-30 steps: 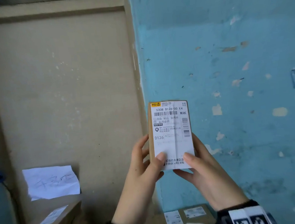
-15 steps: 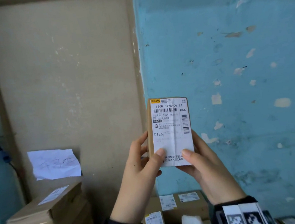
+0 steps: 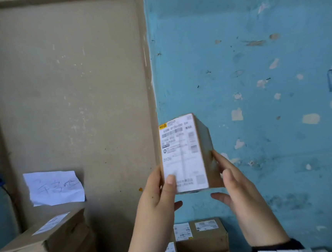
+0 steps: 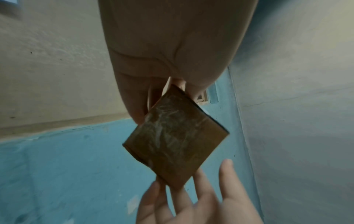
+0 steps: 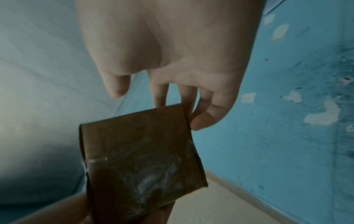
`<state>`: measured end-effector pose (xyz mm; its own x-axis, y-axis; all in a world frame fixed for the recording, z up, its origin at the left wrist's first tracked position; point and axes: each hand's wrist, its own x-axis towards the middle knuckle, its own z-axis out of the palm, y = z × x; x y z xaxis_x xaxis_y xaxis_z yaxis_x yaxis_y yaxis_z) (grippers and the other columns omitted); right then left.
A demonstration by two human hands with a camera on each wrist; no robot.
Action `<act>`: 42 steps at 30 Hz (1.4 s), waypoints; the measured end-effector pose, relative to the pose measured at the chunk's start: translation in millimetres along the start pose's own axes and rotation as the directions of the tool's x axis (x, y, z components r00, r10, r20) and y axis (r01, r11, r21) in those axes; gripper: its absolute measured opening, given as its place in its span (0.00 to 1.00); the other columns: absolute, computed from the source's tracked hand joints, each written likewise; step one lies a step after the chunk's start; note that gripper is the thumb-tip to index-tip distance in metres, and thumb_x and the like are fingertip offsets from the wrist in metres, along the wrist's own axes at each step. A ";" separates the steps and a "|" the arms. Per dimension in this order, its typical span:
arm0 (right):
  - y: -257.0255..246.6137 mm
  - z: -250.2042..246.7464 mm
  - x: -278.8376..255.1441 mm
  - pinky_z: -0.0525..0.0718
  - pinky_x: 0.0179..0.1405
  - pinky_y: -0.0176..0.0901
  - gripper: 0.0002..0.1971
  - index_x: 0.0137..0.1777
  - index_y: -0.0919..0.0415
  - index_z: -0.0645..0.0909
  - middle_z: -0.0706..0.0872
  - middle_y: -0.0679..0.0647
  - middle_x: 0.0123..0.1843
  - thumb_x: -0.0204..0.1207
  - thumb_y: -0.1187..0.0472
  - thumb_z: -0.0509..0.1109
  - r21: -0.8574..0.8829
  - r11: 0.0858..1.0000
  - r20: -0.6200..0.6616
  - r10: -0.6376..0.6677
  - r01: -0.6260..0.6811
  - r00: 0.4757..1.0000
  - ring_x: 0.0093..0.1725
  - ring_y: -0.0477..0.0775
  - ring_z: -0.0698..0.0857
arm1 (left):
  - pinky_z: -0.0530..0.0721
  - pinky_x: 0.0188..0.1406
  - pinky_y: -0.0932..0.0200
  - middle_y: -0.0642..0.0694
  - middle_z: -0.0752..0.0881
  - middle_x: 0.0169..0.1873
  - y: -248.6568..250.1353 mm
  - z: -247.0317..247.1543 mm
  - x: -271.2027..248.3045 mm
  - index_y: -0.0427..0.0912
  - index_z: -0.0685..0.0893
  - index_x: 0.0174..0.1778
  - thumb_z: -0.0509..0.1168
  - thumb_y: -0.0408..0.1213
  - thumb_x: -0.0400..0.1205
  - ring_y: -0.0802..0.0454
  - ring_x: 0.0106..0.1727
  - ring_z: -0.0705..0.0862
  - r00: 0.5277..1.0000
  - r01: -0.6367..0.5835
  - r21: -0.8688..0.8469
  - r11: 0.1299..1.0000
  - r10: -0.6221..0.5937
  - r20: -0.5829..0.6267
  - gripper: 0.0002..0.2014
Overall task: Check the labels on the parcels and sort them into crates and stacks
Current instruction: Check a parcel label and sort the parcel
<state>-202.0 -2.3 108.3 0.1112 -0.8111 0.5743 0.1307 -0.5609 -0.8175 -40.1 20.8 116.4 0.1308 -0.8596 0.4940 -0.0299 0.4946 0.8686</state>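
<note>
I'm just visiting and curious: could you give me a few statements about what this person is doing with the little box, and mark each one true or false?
1. The small parcel is held up in the air in front of a blue wall. True.
2. The left hand has its thumb on the parcel's white label. True.
3. The right hand is resting on the boxes below. False: it is raised beside the parcel, fingers against its brown side.
4. The parcel's label faces away from the person. False: it faces the head camera.
5. A white sheet of paper with handwriting hangs above the cardboard boxes at the left. True.
</note>
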 end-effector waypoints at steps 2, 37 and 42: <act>2.5 -4.1 -0.7 0.84 0.47 0.37 0.39 0.65 0.29 0.74 0.84 0.26 0.61 0.50 0.23 0.73 0.022 1.000 -0.063 -0.016 0.018 0.998 0.60 0.31 0.84 | 0.90 0.54 0.48 0.61 0.88 0.52 -2.9 1.7 1.2 0.67 0.75 0.61 0.56 0.41 0.87 0.57 0.56 0.87 0.999 -0.009 0.026 1.000 0.010 -0.043 0.13; 11.8 16.3 13.6 0.87 0.58 0.47 0.34 0.67 0.37 0.72 0.88 0.40 0.59 0.57 0.41 0.72 0.127 0.990 0.075 0.055 -0.064 0.996 0.59 0.47 0.88 | 0.89 0.53 0.55 0.58 0.89 0.55 -11.8 -7.2 3.2 0.54 0.78 0.70 0.66 0.56 0.71 0.58 0.58 0.88 1.000 0.006 -0.130 0.992 -0.004 0.014 0.30; 15.1 15.4 16.2 0.87 0.52 0.45 0.26 0.59 0.31 0.76 0.89 0.42 0.56 0.57 0.43 0.69 0.110 0.994 0.010 0.024 -0.025 1.000 0.55 0.48 0.89 | 0.88 0.46 0.57 0.53 0.89 0.55 -12.3 -6.2 7.3 0.52 0.78 0.69 0.70 0.63 0.67 0.54 0.56 0.89 0.999 -0.029 -0.094 0.995 0.032 0.023 0.35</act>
<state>-183.0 -21.4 106.0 0.1236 -0.8227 0.5549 0.2352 -0.5190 -0.8218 -32.7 9.3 109.0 0.1073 -0.8461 0.5220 0.0591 0.5296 0.8462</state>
